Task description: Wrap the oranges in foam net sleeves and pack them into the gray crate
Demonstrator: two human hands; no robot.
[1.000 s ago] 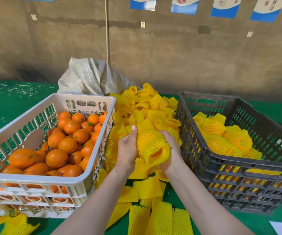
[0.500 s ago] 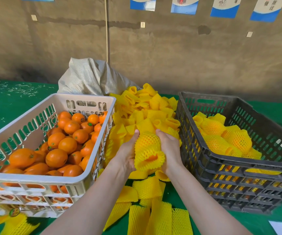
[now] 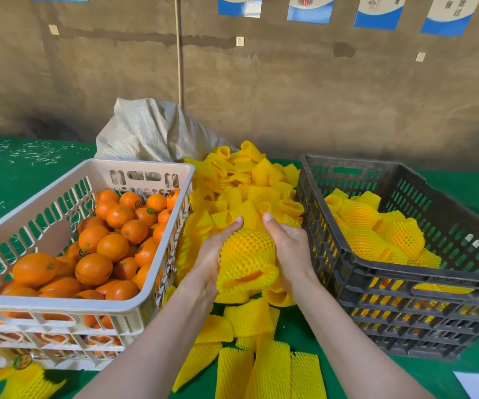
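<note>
An orange inside a yellow foam net sleeve [image 3: 246,259] sits between both hands above the sleeve pile. My left hand [image 3: 213,254] grips its left side, my right hand [image 3: 288,249] grips its right side, thumbs at the top. The sleeve's open end flares toward me, with orange skin showing through the mesh. A white crate [image 3: 146,300] on the left holds several bare oranges [image 3: 94,269]. The gray crate [image 3: 356,272] on the right holds several wrapped oranges [image 3: 376,231].
A heap of loose yellow foam sleeves [image 3: 249,182] lies between the crates, and more sleeves [image 3: 261,367] lie flat on the green table near me. A grey woven sack [image 3: 152,131] stands behind the white crate. A brown wall rises at the back.
The sleeve has slid further over the orange and both hands have closed in on its sides. The bundle has turned a little, its open end now facing me.
</note>
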